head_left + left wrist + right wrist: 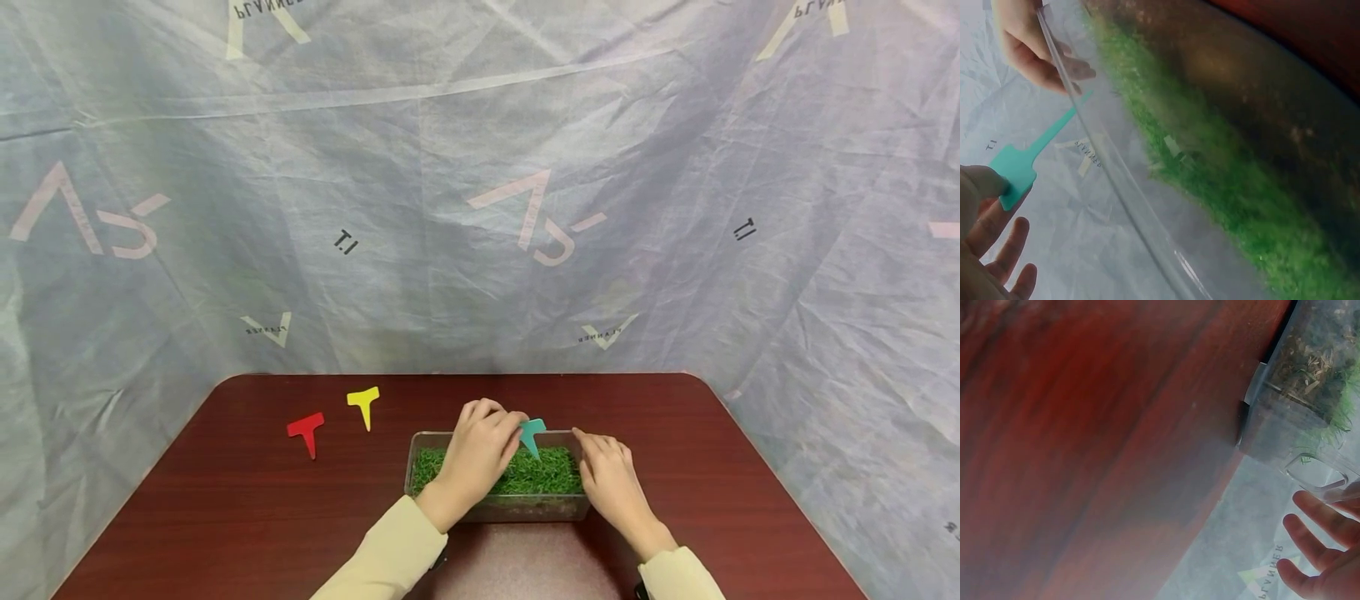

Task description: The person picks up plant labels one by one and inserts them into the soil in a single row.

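My left hand (pixel 477 447) pinches a teal T-shaped plant label (pixel 532 435) by its wide head, between thumb and forefinger. In the left wrist view the label (pixel 1019 169) slants with its pointed stem toward the box rim, and the other fingers are spread. Below it sits a clear plastic box (pixel 525 507) filled with green grass (pixel 543 473) over brown soil-like matter. My right hand (pixel 611 479) rests at the box's right end, fingertips at the rim. In the right wrist view its fingers (pixel 1329 522) are loosely extended beside the box's clear handle (pixel 1316 472).
On the left of the dark red wooden table (pixel 225 500) lie a red T-shaped label (pixel 306 432) and a yellow one (pixel 364 403). A grey printed cloth (pixel 420 167) hangs behind the table and along both sides.
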`<state>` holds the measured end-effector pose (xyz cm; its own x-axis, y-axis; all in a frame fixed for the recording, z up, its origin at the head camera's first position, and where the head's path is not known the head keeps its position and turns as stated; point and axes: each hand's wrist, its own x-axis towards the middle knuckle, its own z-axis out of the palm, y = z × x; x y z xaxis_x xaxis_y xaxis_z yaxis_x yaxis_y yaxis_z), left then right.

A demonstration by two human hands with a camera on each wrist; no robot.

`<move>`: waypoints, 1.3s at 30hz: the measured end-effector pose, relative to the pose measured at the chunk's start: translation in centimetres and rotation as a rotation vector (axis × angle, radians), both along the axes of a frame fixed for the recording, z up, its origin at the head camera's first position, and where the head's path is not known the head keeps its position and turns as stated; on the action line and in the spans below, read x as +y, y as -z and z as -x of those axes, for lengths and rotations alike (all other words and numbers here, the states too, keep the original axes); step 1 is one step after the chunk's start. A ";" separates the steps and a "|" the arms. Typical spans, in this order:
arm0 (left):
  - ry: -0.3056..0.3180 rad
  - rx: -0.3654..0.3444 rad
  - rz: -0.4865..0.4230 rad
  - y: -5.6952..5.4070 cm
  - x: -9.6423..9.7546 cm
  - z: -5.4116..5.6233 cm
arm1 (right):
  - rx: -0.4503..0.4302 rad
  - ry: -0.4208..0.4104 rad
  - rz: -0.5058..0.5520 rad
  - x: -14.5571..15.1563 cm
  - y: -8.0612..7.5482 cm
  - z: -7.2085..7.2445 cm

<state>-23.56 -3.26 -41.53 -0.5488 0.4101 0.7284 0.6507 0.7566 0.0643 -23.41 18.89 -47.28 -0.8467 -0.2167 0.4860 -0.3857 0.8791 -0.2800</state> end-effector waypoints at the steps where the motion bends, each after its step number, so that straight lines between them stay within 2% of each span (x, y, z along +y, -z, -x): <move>1: 0.002 0.001 0.002 0.1 0.1 0.0 | 0.000 0.001 0.000 0.0 0.0 0.0; 13: 0.011 0.035 0.035 1.0 1.5 0.1 | -0.018 0.006 0.004 0.1 0.0 0.0; 20: 0.019 0.029 0.074 1.7 1.9 0.0 | 0.018 0.003 0.001 0.0 0.2 0.1; 26: 0.014 0.045 0.108 2.4 2.0 0.2 | -0.008 0.002 0.007 0.0 0.1 0.1; 36: -0.008 0.031 0.153 2.4 2.8 0.1 | -0.027 0.003 -0.001 0.1 0.0 0.0; 39: -0.019 0.046 0.172 2.4 3.0 0.1 | -0.030 -0.002 0.002 0.0 0.0 0.0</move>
<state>-23.63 -0.28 -43.92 -0.5253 0.5211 0.6727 0.6357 0.7658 -0.0967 -23.36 18.94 -47.31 -0.8603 -0.2180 0.4608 -0.3793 0.8778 -0.2927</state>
